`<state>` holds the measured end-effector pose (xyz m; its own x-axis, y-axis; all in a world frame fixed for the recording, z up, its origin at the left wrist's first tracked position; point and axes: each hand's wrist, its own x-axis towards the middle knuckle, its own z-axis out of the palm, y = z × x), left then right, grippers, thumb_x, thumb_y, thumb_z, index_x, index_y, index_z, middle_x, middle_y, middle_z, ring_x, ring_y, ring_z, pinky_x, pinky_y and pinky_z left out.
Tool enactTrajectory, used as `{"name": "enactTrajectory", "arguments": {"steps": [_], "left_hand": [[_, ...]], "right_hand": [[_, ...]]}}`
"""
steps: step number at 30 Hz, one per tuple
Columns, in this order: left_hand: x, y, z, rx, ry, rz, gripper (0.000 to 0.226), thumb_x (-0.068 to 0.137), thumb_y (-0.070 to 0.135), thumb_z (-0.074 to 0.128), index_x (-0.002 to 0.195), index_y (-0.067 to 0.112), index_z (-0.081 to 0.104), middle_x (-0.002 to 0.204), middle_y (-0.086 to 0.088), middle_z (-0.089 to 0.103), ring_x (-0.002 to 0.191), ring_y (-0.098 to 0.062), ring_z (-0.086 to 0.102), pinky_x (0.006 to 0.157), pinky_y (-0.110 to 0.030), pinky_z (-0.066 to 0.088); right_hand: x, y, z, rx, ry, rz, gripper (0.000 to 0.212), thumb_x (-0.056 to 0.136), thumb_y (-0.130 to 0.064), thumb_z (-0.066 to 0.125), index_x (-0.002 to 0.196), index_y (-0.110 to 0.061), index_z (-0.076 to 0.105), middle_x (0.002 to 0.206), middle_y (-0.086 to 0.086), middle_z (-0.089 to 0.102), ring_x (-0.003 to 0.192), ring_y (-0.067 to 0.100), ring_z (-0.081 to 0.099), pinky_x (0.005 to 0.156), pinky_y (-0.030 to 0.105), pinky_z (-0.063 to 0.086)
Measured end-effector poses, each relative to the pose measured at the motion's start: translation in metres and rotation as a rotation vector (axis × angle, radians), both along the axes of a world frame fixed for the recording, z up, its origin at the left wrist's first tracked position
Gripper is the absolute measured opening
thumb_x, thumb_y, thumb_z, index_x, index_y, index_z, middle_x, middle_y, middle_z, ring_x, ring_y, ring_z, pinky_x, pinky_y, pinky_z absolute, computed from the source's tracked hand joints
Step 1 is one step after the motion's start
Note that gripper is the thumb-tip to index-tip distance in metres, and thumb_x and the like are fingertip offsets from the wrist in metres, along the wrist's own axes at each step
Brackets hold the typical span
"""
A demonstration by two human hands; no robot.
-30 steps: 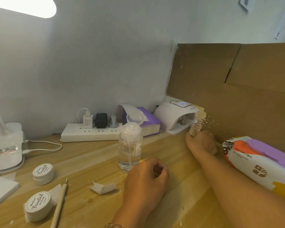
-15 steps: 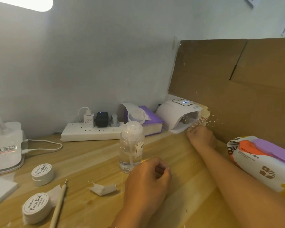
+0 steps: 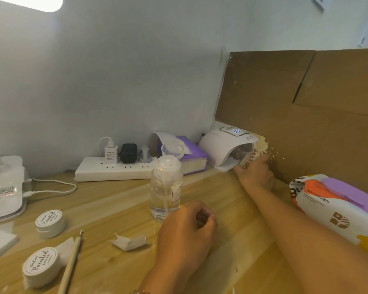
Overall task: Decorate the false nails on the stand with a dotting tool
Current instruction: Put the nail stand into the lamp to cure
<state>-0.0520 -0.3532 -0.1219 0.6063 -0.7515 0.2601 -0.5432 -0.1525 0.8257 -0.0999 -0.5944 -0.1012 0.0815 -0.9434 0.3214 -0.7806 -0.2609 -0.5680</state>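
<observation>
The false nails on the stand (image 3: 251, 159) were at the mouth of the curing lamp (image 3: 223, 145), at the far right of the desk (image 3: 115, 198), tips toward the opening; this position suits curing the gel. The right hand (image 3: 256, 176) appeared to grip the stand from below, its fingers hidden behind its back. The left hand (image 3: 187, 228) rested idle near the pump bottle (image 3: 166, 187), fingers loosely curled, with nothing visible in it. The dotting tool (image 3: 71, 266) lay unheld at the near left between two closed gel pots (image 3: 49, 222), within reach for the next round of dots. A wipes pack (image 3: 338, 206) lay beside the right forearm
</observation>
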Motion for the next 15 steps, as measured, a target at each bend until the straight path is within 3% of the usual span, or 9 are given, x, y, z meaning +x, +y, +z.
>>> {"name": "enactTrajectory", "arguments": {"steps": [7, 15], "left_hand": [[-0.001, 0.001, 0.001, 0.017, -0.011, 0.005, 0.011, 0.085, 0.039, 0.064, 0.075, 0.036, 0.064, 0.075, 0.033, 0.062, 0.067, 0.005, 0.058, 0.057, -0.018, 0.037], [-0.001, 0.000, 0.001, 0.003, -0.007, 0.003, 0.012, 0.085, 0.039, 0.064, 0.074, 0.035, 0.064, 0.076, 0.035, 0.062, 0.069, 0.007, 0.059, 0.054, -0.013, 0.034]], "right_hand": [[-0.004, 0.016, -0.005, -0.092, 0.095, 0.039, 0.065, 0.086, -0.040, 0.066, 0.127, -0.002, 0.033, 0.116, 0.021, 0.059, 0.105, 0.040, 0.062, 0.080, 0.043, 0.052], [0.001, 0.003, -0.002, -0.013, -0.011, -0.014, 0.065, 0.088, -0.035, 0.067, 0.128, 0.000, 0.031, 0.126, 0.024, 0.056, 0.112, 0.043, 0.058, 0.089, 0.046, 0.050]]}}
